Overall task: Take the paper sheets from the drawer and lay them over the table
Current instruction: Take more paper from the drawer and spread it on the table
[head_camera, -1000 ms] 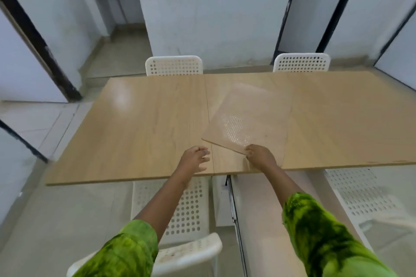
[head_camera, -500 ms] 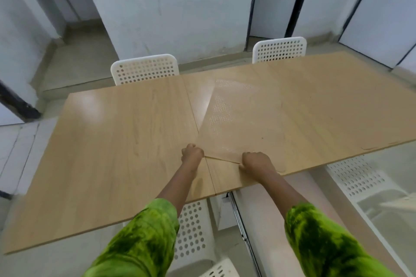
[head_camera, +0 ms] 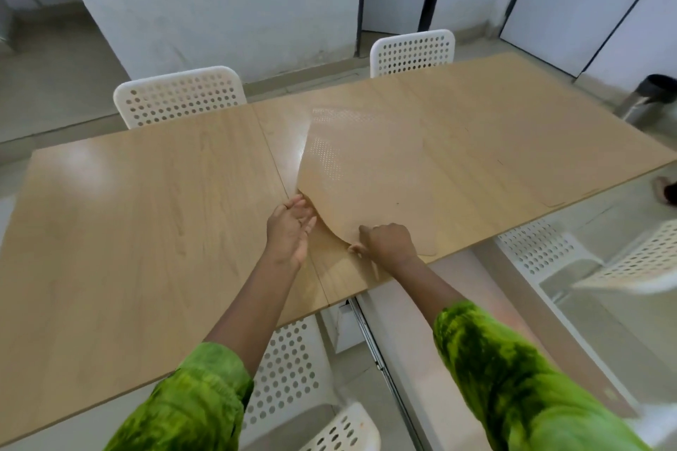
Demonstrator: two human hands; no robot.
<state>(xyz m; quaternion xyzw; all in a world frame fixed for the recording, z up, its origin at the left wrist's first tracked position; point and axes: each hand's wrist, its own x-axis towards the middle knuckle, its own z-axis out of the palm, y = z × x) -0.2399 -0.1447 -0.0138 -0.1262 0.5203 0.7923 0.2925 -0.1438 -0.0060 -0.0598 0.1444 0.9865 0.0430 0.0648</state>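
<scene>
A large wood-coloured paper sheet (head_camera: 370,176) lies over the middle of the wooden table (head_camera: 128,231), with its near left corner curled up off the top. My left hand (head_camera: 291,227) touches that raised corner with its fingers apart. My right hand (head_camera: 386,242) pinches the sheet's near edge between thumb and fingers. More sheets of the same colour (head_camera: 513,143) cover the right half of the table. Below the table edge an open white drawer (head_camera: 458,337) sticks out toward me.
Two white perforated chairs (head_camera: 179,95) (head_camera: 412,51) stand at the far side. Another chair (head_camera: 289,377) is tucked under the near edge, and one more (head_camera: 622,264) stands at the right. A dark bin (head_camera: 652,95) stands on the floor far right.
The view has tilted and moved closer. My left hand has opened and lifted the sheet's near left corner, which now curls up. My right hand keeps hold of the near edge.
</scene>
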